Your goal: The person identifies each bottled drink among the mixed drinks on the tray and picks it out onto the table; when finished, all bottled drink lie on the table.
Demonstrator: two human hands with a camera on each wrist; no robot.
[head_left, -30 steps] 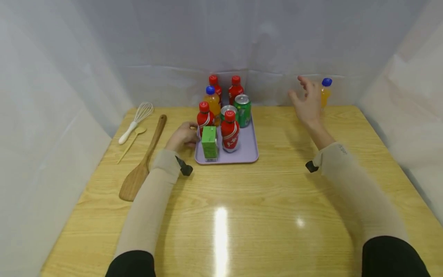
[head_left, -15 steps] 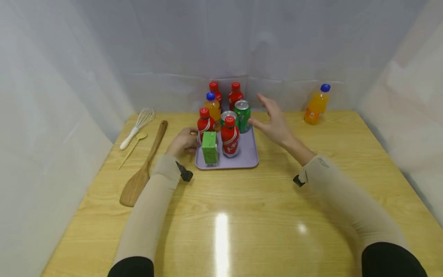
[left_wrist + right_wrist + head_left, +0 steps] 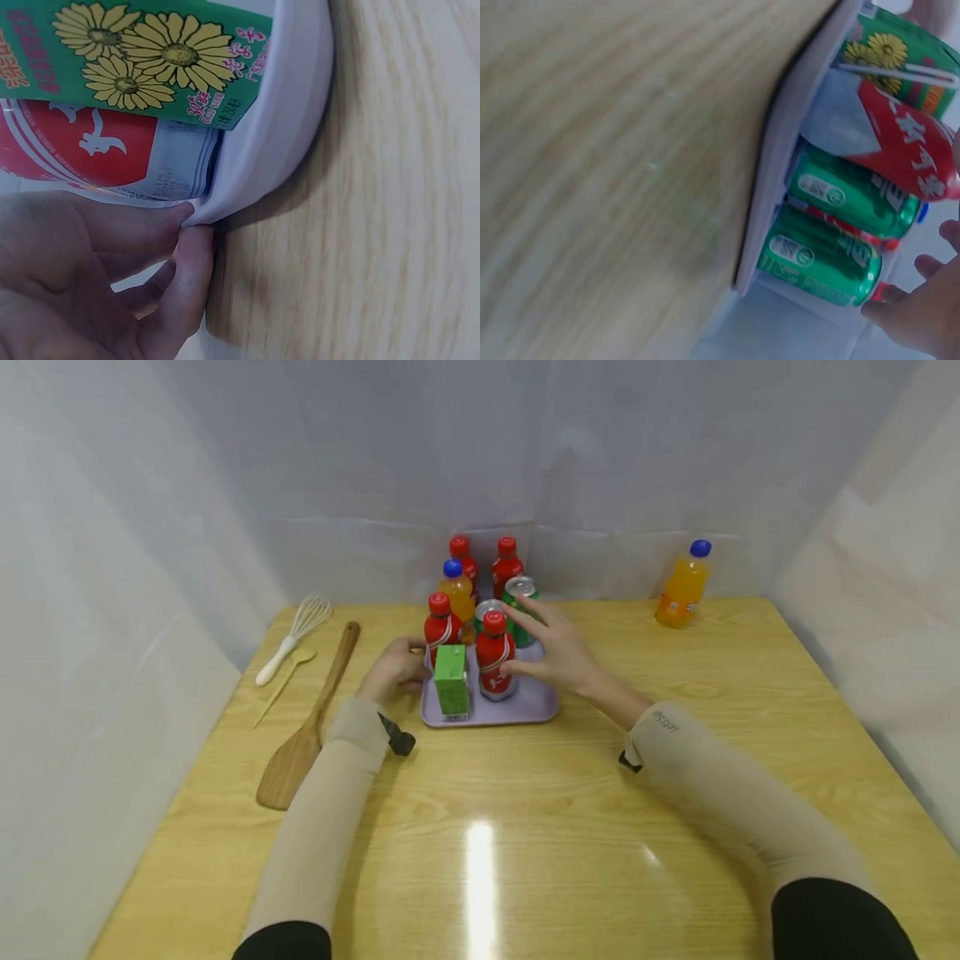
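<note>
A lilac tray [image 3: 536,711] carries a green drink carton [image 3: 452,683], green cans [image 3: 522,632], an orange soda bottle [image 3: 458,597] and red-capped cola bottles. My left hand [image 3: 393,671] pinches the tray's left rim between thumb and fingers, seen close up in the left wrist view. Over the tray's right side is my right hand [image 3: 564,656], fingers spread and slightly bent. Its thumb overlaps the front cola bottle [image 3: 492,652] in the head view, and its fingertips overlap the rear can. In the right wrist view, fingers [image 3: 911,315] reach toward the cans' tops.
A second orange soda bottle [image 3: 682,589] stands at the back right, near the white curtain [image 3: 622,477]. Left of the tray lie a whisk [image 3: 294,639], a small yellow spoon [image 3: 283,687] and a wooden spatula [image 3: 307,735] beside my left forearm.
My right hand has moved left from beside the far orange soda bottle to above the tray's right side. My left hand stays at the tray's rim.
</note>
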